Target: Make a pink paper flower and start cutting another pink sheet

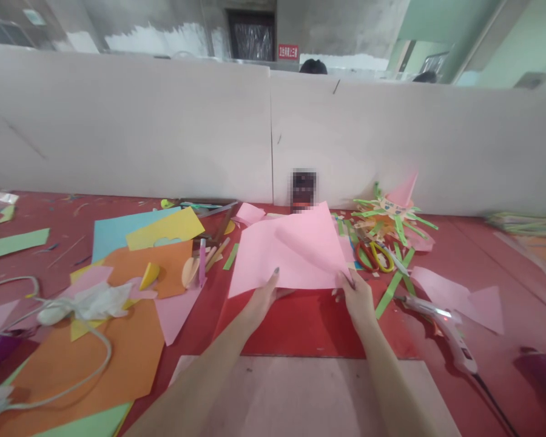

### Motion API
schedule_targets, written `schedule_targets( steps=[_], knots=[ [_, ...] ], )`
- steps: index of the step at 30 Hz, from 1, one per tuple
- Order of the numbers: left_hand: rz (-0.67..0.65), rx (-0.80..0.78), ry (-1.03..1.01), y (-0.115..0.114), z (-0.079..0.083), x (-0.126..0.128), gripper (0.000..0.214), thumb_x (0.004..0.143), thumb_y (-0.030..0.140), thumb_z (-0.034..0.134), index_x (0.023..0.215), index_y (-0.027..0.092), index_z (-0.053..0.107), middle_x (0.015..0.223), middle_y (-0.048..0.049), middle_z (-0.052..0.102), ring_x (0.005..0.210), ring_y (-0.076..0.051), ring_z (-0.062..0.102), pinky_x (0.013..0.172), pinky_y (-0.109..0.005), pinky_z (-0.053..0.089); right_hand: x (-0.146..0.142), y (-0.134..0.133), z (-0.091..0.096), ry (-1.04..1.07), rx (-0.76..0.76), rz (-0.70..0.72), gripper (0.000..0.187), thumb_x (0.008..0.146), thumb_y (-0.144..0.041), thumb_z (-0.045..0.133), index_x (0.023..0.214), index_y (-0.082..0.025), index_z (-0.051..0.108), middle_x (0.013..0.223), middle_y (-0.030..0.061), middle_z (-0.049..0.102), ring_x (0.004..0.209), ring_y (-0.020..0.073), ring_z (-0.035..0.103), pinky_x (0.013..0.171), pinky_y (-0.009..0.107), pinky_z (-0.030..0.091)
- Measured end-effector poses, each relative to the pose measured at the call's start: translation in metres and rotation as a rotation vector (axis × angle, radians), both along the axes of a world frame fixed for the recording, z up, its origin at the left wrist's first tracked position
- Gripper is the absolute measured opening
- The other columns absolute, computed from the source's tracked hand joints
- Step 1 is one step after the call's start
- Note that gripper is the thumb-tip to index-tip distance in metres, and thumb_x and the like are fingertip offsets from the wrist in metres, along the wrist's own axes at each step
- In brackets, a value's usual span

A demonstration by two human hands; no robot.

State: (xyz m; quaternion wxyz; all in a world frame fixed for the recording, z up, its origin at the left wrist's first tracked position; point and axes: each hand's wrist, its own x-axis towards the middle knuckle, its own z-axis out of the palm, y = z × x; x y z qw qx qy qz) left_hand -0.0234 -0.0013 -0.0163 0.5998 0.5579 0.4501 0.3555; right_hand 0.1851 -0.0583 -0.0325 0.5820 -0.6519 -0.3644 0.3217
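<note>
A sheet of pink paper (282,255) is held up above the red table, slightly bent and tilted. My left hand (264,298) grips its lower edge, thumb on top and fingers underneath. At the lower right corner my right hand (355,294) pinches the same sheet. Below it lies a bright red sheet or board (291,331). Red and yellow-handled scissors (374,256) rest just beyond the right hand. A white glue gun (443,321) with a small red light lies to the right, its cord running toward me.
Orange paper (118,358), blue paper (109,233) and other coloured scraps cover the left side, with a white cable (109,352) across them. A paper craft with a pink cone (404,191) stands at the back right. A white partition (164,127) rises behind the table.
</note>
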Motion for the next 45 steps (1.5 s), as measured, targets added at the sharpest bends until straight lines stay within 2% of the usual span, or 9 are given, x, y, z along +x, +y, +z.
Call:
schedule_targets(
  steps=[4,9,16,20,23,31,36,39,45],
  knots=[
    [0.23,-0.084,-0.232,0.013,-0.004,0.008,0.043,0.079,0.043,0.048,0.114,0.018,0.051,0.126,-0.0069,0.052,0.114,-0.022,0.051,0.093,-0.038,0.045,0.001,-0.002,0.0,-0.019,0.033,0.005,0.033,0.074,-0.047,0.053,0.084,-0.016,0.056,0.048,-0.0036,0.053,0.039,0.0105,0.051,0.039,0.02,0.043],
    [0.403,0.015,-0.024,0.013,-0.007,-0.001,0.043,0.079,0.048,0.049,0.112,0.021,0.054,0.125,-0.0054,0.053,0.12,-0.024,0.045,0.099,-0.043,0.038,0.002,0.002,-0.003,-0.002,-0.039,0.133,0.029,0.072,-0.041,0.054,0.087,-0.016,0.056,0.055,-0.0023,0.057,0.043,0.0113,0.054,0.037,0.02,0.043],
    [0.157,0.395,0.112,-0.006,0.002,-0.001,0.05,0.081,0.052,0.044,0.119,0.019,0.05,0.111,-0.0114,0.06,0.115,-0.027,0.048,0.095,-0.045,0.041,0.005,0.011,0.0,0.039,-0.127,0.16,0.027,0.067,-0.036,0.054,0.085,-0.016,0.058,0.055,-0.0024,0.057,0.043,0.0123,0.057,0.032,0.018,0.04],
    [0.205,0.778,0.042,-0.005,0.005,-0.002,0.064,0.084,0.052,0.037,0.139,0.024,0.017,0.142,-0.0108,0.029,0.134,-0.024,0.017,0.108,-0.046,0.019,0.009,0.005,0.001,0.042,-0.131,0.176,0.031,0.069,-0.038,0.054,0.089,-0.015,0.058,0.04,-0.0073,0.048,0.031,0.0082,0.045,0.031,0.017,0.036],
    [0.188,0.895,0.047,-0.004,0.006,-0.003,0.06,0.088,0.048,0.027,0.14,0.025,0.008,0.147,-0.009,0.012,0.136,-0.024,0.005,0.109,-0.047,0.013,0.014,0.002,-0.003,0.039,-0.103,0.193,0.035,0.071,-0.04,0.054,0.094,-0.014,0.059,0.037,-0.0079,0.046,0.03,0.0083,0.043,0.032,0.017,0.035],
    [0.091,0.775,0.155,-0.003,0.005,0.001,0.046,0.091,0.038,0.025,0.136,0.028,0.027,0.146,-0.0037,0.021,0.135,-0.022,0.009,0.109,-0.047,0.013,0.009,0.006,0.003,0.103,-0.014,-0.125,0.049,0.067,-0.046,0.061,0.104,-0.014,0.056,0.05,-0.0029,0.058,0.042,0.0135,0.054,0.042,0.023,0.044],
    [0.008,0.681,0.117,-0.002,0.006,0.004,0.048,0.091,0.036,0.028,0.137,0.026,0.022,0.146,-0.0055,0.02,0.135,-0.021,0.012,0.109,-0.046,0.016,-0.012,0.007,0.009,-0.099,-0.149,0.009,0.041,0.07,-0.055,0.053,0.077,-0.015,0.059,0.052,0.0031,0.061,0.044,0.0162,0.055,0.045,0.026,0.043],
    [-0.023,0.663,0.118,-0.003,0.009,0.005,0.048,0.091,0.034,0.028,0.138,0.025,0.022,0.146,-0.006,0.02,0.135,-0.02,0.013,0.109,-0.045,0.016,-0.02,0.009,0.006,-0.265,-0.145,0.087,0.033,0.074,-0.052,0.05,0.075,-0.019,0.058,0.059,0.0032,0.063,0.048,0.016,0.057,0.047,0.024,0.043],
    [-0.113,0.753,0.332,-0.006,0.018,0.005,0.043,0.086,0.025,0.04,0.129,0.025,0.037,0.144,-0.0054,0.025,0.132,-0.023,0.021,0.108,-0.045,0.022,-0.008,0.013,-0.002,-0.123,-0.104,-0.043,0.033,0.075,-0.047,0.045,0.086,-0.018,0.056,0.075,0.0063,0.062,0.048,0.0142,0.056,0.041,0.025,0.046]
  ],
)
